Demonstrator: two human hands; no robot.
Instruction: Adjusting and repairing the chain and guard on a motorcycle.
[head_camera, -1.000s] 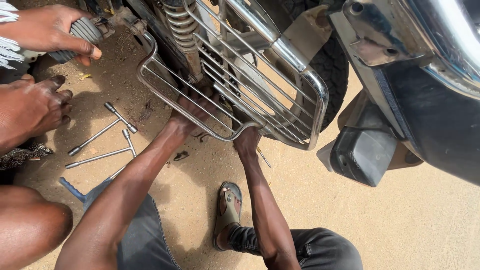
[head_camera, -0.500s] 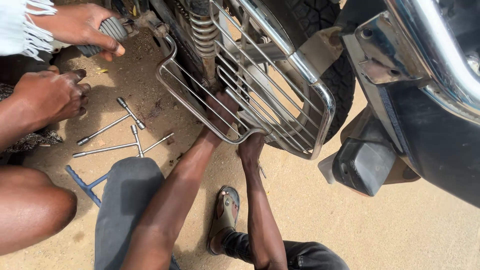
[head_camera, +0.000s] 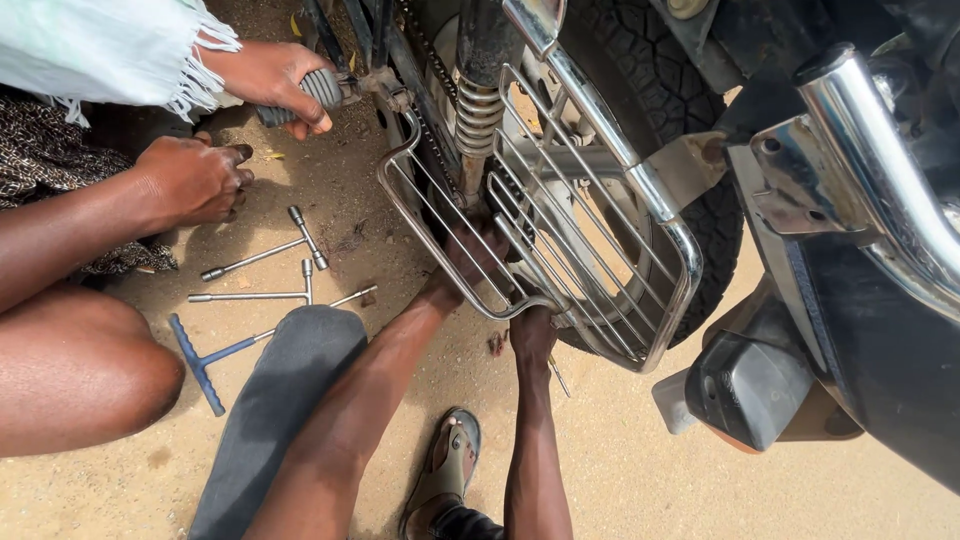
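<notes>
Left hand (head_camera: 470, 262) reached behind chrome wire guard (head_camera: 560, 240) beside rear wheel (head_camera: 650, 60), fingers curled, grip unclear. Right hand (head_camera: 532, 335) closed on guard's lower edge. Wrenches (head_camera: 265, 270) lay on sandy ground (head_camera: 620, 470); co-worker's hand (head_camera: 275, 80) gripped footpeg.

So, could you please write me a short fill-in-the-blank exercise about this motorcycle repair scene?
1. Both hands, left hand and right hand, reach the chrome wire ____ beside the rear tyre.
2. The T-handle wrench on the sand has a ____ grip.
3. Another person's hand grips a ribbed grey ____.

Missing words: guard; blue; footpeg
</notes>
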